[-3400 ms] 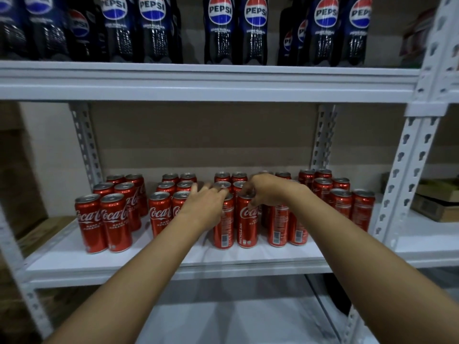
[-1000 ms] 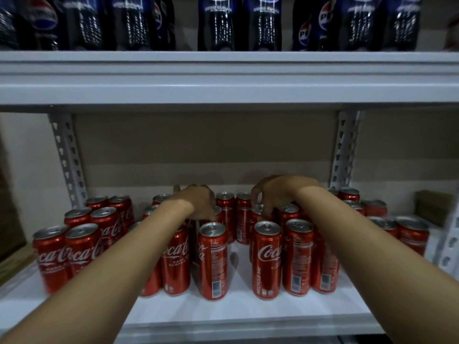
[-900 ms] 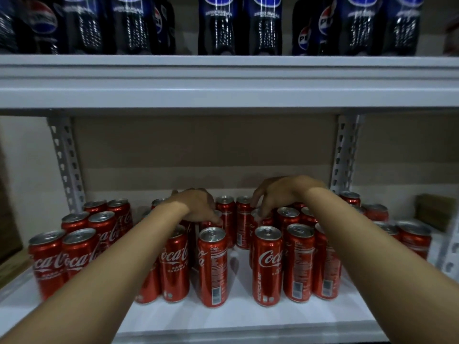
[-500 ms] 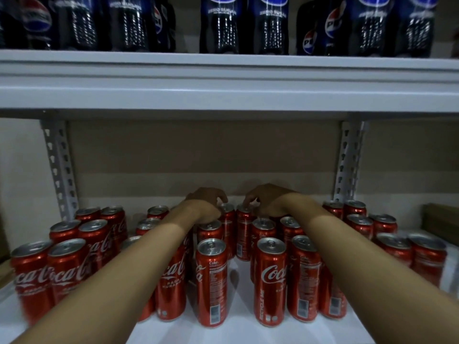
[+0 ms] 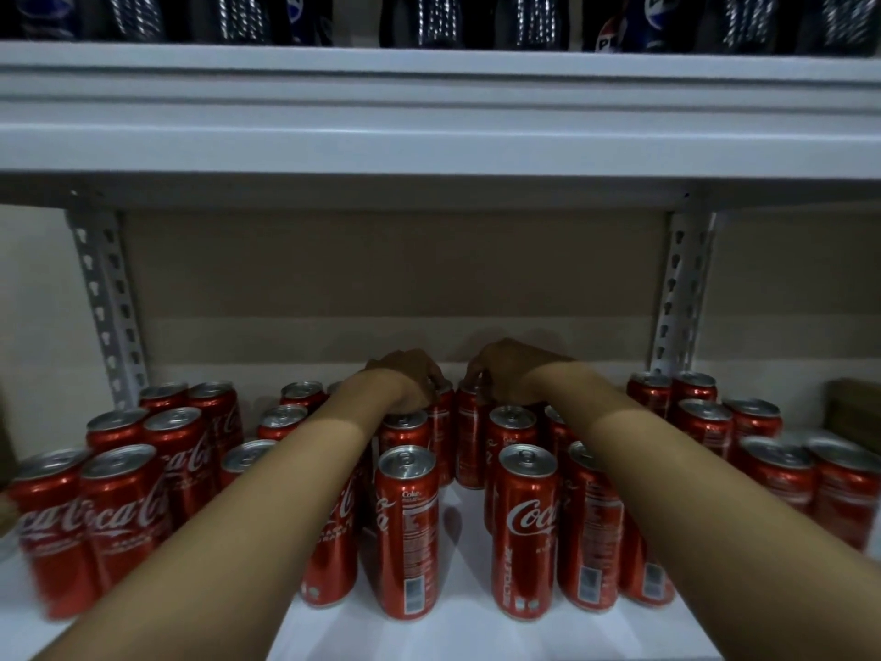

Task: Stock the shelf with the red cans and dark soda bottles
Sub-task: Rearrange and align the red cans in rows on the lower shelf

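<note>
Upright on lower shelf (image 5: 476, 632): red cans (image 5: 407, 531) in clusters, left, middle, right. Back of middle cluster: left hand (image 5: 405, 379) over can top, fingers curled down on rear can (image 5: 441, 422); right hand (image 5: 510, 369) same, fingers curled on next rear can (image 5: 469, 436). Both forearms stretched over front cans. Above, on upper shelf (image 5: 429, 136): dark bottles (image 5: 429, 19), only lower parts showing. Behind cans: brown backing, perforated uprights (image 5: 109, 302) at both sides.
</note>
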